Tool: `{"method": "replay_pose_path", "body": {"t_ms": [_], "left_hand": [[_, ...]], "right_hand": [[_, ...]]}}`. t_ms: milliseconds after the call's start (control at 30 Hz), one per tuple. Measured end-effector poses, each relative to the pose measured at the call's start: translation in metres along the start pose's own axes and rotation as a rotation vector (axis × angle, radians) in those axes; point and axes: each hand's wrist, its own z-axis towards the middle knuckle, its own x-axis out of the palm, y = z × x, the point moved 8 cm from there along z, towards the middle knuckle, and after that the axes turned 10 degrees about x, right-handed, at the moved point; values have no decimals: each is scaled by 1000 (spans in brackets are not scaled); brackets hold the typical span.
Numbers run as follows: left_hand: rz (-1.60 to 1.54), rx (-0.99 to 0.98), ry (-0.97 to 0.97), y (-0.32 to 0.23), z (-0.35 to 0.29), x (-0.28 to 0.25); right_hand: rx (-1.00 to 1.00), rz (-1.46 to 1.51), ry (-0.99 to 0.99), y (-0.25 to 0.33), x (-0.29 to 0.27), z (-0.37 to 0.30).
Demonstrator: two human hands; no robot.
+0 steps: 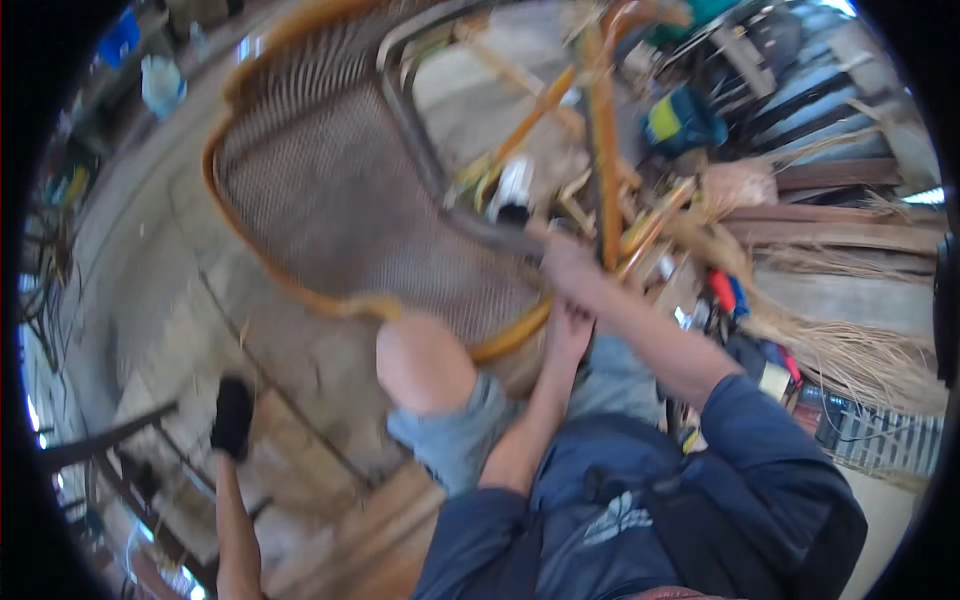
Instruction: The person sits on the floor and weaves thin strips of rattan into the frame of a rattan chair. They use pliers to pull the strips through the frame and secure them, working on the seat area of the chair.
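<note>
A large piece of woven cane seating (340, 190) with a glossy orange-brown rim leans across my lap, against my bare left knee. A bent dark grey bar (408, 120) runs along its right side. My right hand (572, 268) is closed near the lower end of this bar, beside an upright orange-brown pole (603, 150); what its fingers hold is blurred. Just below, my left hand (570, 328) rests by the rim's right end, under my right wrist. Its fingers are mostly hidden.
Stripped cane strands (850, 345) hang over boards at the right. A dark teal bucket (685, 120) with a yellow-green patch lies among clutter. Another person's bare limb (238, 520) ends in something dark at the lower left. Upper left is a clear plastic jug (162, 85).
</note>
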Motion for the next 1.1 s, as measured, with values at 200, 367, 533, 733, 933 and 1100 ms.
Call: {"method": "replay_pose_path", "body": {"t_ms": [200, 367, 533, 733, 933, 1100], "left_hand": [[47, 61, -278, -21, -22, 18], [58, 35, -234, -16, -19, 16], [82, 35, -257, -18, -20, 20], [59, 37, -208, -16, -20, 22], [65, 42, -246, -16, -20, 19], [87, 23, -242, -17, -24, 25]], "right_hand": [[-54, -358, 94, 14, 16, 3], [-80, -593, 142, 25, 16, 5], [-120, -774, 189, 35, 17, -3], [-586, -788, 135, 48, 24, -15], [-418, -1002, 139, 53, 24, -24], [-44, -98, 131, 82, -38, -52]]}}
